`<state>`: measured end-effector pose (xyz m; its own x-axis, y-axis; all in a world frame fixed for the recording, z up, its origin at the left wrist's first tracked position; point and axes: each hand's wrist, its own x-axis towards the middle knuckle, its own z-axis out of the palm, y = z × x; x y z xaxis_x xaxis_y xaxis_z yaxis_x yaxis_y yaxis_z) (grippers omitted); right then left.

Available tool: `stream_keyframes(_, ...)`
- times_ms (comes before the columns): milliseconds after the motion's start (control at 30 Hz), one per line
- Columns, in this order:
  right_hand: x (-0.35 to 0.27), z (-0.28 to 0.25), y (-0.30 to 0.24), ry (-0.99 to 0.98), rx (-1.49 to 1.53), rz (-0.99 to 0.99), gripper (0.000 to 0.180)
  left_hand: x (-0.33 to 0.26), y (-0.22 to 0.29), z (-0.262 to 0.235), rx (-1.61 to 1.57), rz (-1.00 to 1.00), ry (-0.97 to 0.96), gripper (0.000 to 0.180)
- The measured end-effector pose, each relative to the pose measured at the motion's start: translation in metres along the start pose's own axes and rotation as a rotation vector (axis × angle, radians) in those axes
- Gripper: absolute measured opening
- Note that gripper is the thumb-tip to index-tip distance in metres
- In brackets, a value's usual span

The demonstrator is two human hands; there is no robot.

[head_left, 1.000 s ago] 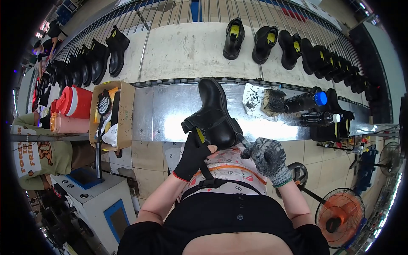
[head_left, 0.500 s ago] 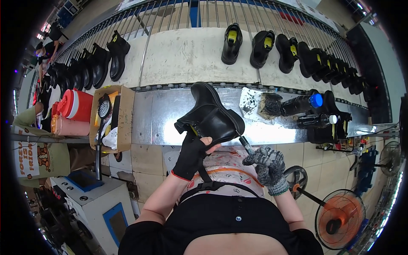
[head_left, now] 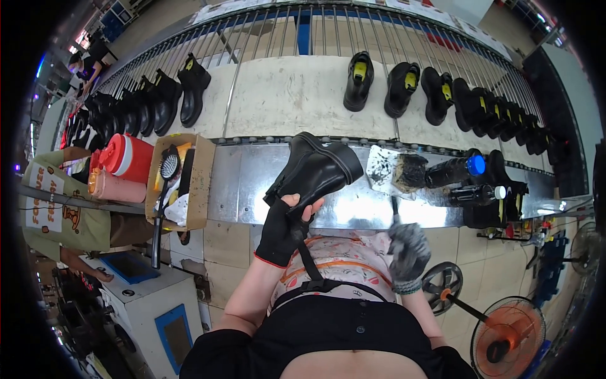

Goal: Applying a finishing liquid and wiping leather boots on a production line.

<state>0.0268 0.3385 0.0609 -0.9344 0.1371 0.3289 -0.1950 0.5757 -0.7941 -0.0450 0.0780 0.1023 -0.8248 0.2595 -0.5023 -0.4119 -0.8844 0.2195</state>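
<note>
Over a steel bench (head_left: 252,183), a boot (head_left: 319,170) is gripped by the left hand (head_left: 279,227), not all of whose fingers show, while the blurred right hand (head_left: 409,254) curls around a slim tool (head_left: 396,210), its tip indistinct.

Metal bench (head_left: 240,183) by the left hand (head_left: 279,228). Right of grip: stained white pad (head_left: 380,165), dark sponge (head_left: 410,170), blue-capped bottle (head_left: 445,173), white-capped bottle (head_left: 469,196), black boots (head_left: 499,168). Beyond grip: pale boards (head_left: 284,95), boot rows left (head_left: 165,102) and right (head_left: 467,108).
</note>
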Motion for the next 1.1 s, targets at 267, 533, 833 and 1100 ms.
stream_keyframes(267, 0.016, 0.04, 0.104, -0.053, -0.253, 0.625, 0.048, 0.042, 0.027, 0.004, 0.143, -0.01, -0.05, 0.045)
stream_keyframes(533, 0.011, 0.05, 0.117, -0.063, -0.108, 0.511, 0.05, 0.253, 0.13, 0.028, 1.109, 0.384, 0.085, 0.041)
stream_keyframes(833, 0.013, 0.045, 0.106, -0.113, -0.28, 0.505, 0.049, 0.279, 0.06, 0.06, 1.963, 1.127, 0.58, 0.049)
stream_keyframes(1100, 0.019, 0.043, 0.095, -0.145, -0.199, 0.486, 0.053, 0.225, -0.101, 0.021, 2.02, 0.836, -0.784, 0.083)
